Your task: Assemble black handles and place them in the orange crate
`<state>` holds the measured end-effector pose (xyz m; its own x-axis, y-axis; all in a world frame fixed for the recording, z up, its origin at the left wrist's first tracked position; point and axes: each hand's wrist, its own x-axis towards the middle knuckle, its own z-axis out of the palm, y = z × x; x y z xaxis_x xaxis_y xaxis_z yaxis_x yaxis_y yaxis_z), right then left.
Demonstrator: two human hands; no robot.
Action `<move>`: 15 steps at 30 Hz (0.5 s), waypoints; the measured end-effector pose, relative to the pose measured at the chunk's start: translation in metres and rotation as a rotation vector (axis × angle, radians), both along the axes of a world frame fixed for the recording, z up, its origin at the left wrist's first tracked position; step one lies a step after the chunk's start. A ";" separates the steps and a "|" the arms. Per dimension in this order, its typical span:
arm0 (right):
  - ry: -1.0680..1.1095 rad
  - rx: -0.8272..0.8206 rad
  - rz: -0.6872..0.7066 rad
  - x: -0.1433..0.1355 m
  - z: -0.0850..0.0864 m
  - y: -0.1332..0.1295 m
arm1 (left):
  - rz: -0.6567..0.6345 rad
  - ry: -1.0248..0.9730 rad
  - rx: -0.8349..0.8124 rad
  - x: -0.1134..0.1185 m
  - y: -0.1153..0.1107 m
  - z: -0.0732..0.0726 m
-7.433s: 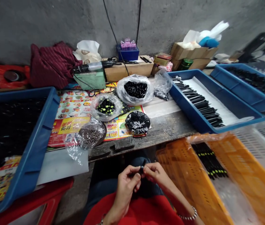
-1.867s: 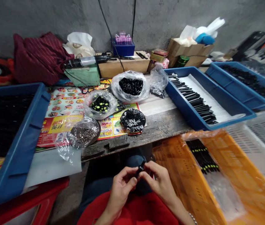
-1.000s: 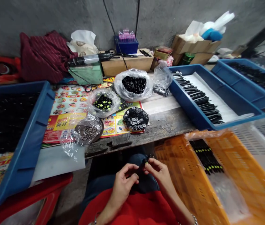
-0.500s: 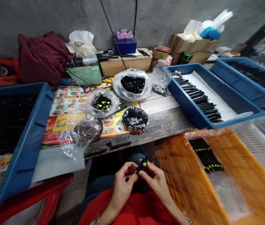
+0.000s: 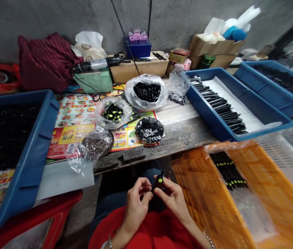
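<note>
Over my lap, my right hand (image 5: 171,194) is closed on a slim black piece (image 5: 160,180) with a round yellow-green dot near its upper end. My left hand (image 5: 139,197) is beside it with fingers curled, and thumb and fingertips pinch the lower end of the same piece. That lower end is largely hidden by the fingers. On the bench beyond my hands are a pile of flat black discs (image 5: 149,130), a bag of black parts with yellow-green dots (image 5: 113,113), and a dish of small metal screws (image 5: 97,146) under clear plastic.
An orange crate (image 5: 213,207) at my right holds rows of similar dotted pieces. Blue trays stand at left (image 5: 36,145) and right (image 5: 255,103). A bag of black parts (image 5: 146,92) and a powered screwdriver (image 5: 97,65) lie farther back. The bench edge (image 5: 133,160) is just ahead.
Both hands keep their hold on the black piece, with almost no movement. The view has shifted very slightly.
</note>
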<state>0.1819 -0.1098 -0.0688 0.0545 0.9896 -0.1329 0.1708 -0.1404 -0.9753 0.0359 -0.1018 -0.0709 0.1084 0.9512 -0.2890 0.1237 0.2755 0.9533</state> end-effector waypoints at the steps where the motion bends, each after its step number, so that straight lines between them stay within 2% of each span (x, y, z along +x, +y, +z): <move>1: 0.000 -0.007 0.002 0.000 0.000 0.000 | -0.005 0.009 0.008 0.000 0.000 0.000; 9: 0.111 -0.130 -0.064 0.005 -0.006 -0.001 | -0.114 -0.028 -0.033 -0.001 0.003 -0.002; 15: 0.001 -0.008 0.051 0.002 -0.013 -0.005 | -0.126 0.031 -0.002 0.000 -0.004 -0.006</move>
<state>0.1838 -0.1152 -0.0822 0.0037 0.9901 -0.1404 0.1765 -0.1389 -0.9744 0.0362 -0.1054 -0.0768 0.2178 0.9299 -0.2965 0.1873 0.2583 0.9477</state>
